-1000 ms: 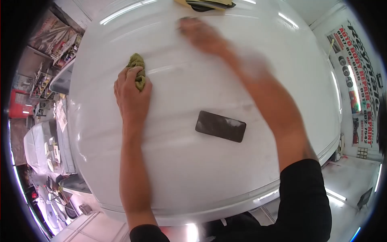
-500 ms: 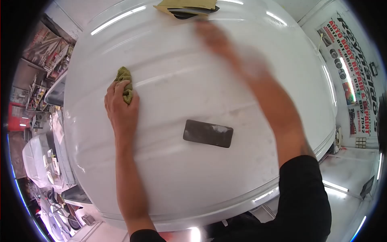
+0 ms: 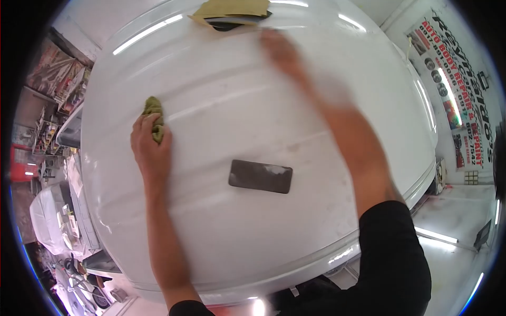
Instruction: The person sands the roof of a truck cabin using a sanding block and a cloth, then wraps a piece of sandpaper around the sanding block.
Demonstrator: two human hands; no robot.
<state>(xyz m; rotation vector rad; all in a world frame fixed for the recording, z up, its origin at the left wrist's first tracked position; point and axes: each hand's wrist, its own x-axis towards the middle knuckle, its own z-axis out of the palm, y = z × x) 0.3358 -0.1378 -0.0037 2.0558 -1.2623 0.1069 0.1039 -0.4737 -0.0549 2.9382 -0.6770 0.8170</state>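
My left hand (image 3: 151, 145) is closed around a bunched olive-green cloth (image 3: 153, 108), pressing it onto a broad white vehicle panel (image 3: 211, 226). Smeared by motion, my right hand (image 3: 280, 52) is stretched forward low over the far part of the panel; its fingers, and anything in them, cannot be made out. Just left of it lies a stack of tan and black sheets (image 3: 232, 11) that looks like sandpaper. Between my forearms a dark grey rectangular block (image 3: 260, 176) with rounded corners rests flat, a whitish dusty smear on its top. Neither hand touches the block.
Faint ridges and dull smudges run across the panel. Shelves with clutter (image 3: 50, 131), a covered white vehicle (image 3: 47, 216) and a motorcycle (image 3: 79, 284) stand on the left. A printed banner (image 3: 458, 95) hangs on the right wall.
The view has shifted slightly, so the panel and objects appear further left. My right hand has moved a little rightward from the sheets, blurred in both frames. My left hand keeps the cloth.
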